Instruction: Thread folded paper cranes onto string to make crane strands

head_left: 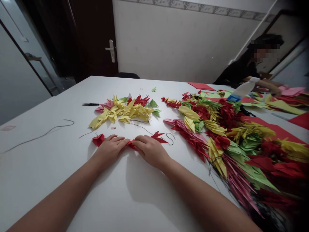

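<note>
Far left on the white table (pixel 31 170), a loose black thread (pixel 45 134) lies well clear of your hands. Further along, up ahead of your hands, are black-handled scissors (pixel 90 104). A crumpled red paper fold (pixel 98 140) sits just beside your left hand (pixel 109 152), off its outer edge. That hand is palm down, fingers nearly flat and extended, tips pointing right toward a folded red paper strip (pixel 131 144).

The strip lies between your hands, long axis roughly left-right across you. It's nearer your right hand (pixel 151 151), whose fingers are half curled and lie over it. Can't tell whether either hand is pinching it or just pressing down.

A yellow folded-paper pile (pixel 123 111) sits ahead, apart from both hands. Past your right hand, a red paper point (pixel 159 138) sticks out; can't tell if it's the same strip. Then comes a black thread loop (pixel 170 138), and right of that, a big heap of red, yellow and green folded paper (pixel 217 141).
</note>
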The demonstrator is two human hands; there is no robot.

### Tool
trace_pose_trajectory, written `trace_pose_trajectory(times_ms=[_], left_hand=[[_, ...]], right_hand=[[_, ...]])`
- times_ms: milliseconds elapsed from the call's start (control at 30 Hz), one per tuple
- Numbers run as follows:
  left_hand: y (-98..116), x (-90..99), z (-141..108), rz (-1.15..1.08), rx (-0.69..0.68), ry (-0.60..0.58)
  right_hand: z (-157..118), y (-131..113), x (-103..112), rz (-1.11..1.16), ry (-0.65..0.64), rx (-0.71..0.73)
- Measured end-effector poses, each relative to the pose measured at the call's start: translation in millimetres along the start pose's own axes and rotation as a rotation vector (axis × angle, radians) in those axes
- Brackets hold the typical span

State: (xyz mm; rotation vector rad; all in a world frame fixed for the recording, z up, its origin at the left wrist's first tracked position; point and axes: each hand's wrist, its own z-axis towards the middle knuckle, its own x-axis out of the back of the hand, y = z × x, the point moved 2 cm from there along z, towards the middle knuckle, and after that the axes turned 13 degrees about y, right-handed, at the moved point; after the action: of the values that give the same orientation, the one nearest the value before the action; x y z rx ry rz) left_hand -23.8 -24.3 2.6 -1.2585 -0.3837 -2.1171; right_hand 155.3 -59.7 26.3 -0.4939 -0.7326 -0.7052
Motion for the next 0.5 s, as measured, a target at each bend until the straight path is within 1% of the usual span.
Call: trace_pose_trajectory(times_ms=[33, 100, 167, 267, 333, 400, 467, 500], left_hand=[[0, 0.1, 0, -0.003, -0.008, -0.003], [-1, 0.1, -1, -0.001, -0.011, -0.012], [-2, -0.2, -1, 0.009, 0.004, -0.009], [-2, -0.1, -1, 0.024, 0.036, 0.025], [2, 0.8, 0, 0.036, 0.038, 0.079], [8, 2.3, 3, 0.046, 0.010, 0.158], [16, 3.5, 5, 0.044, -0.031, 0.235], [19, 3.7, 6, 0.037, -0.053, 0.257]], right_hand=[[-3, 2, -6, 0.011, 0.011, 0.012], [-7, 9, -11, 0.054, 0.084, -0.006], [-10, 16, -9, 0.123, 0.176, -0.061], [-12, 22, -5, 0.216, 0.245, -0.181], [-12, 24, -5, 0.237, 0.261, -0.261], [-12, 24, -6, 0.244, 0.255, -0.307], [-12, 22, -9, 0.266, 0.235, -0.302], [-12, 19, -11, 0.285, 0.224, -0.277]])
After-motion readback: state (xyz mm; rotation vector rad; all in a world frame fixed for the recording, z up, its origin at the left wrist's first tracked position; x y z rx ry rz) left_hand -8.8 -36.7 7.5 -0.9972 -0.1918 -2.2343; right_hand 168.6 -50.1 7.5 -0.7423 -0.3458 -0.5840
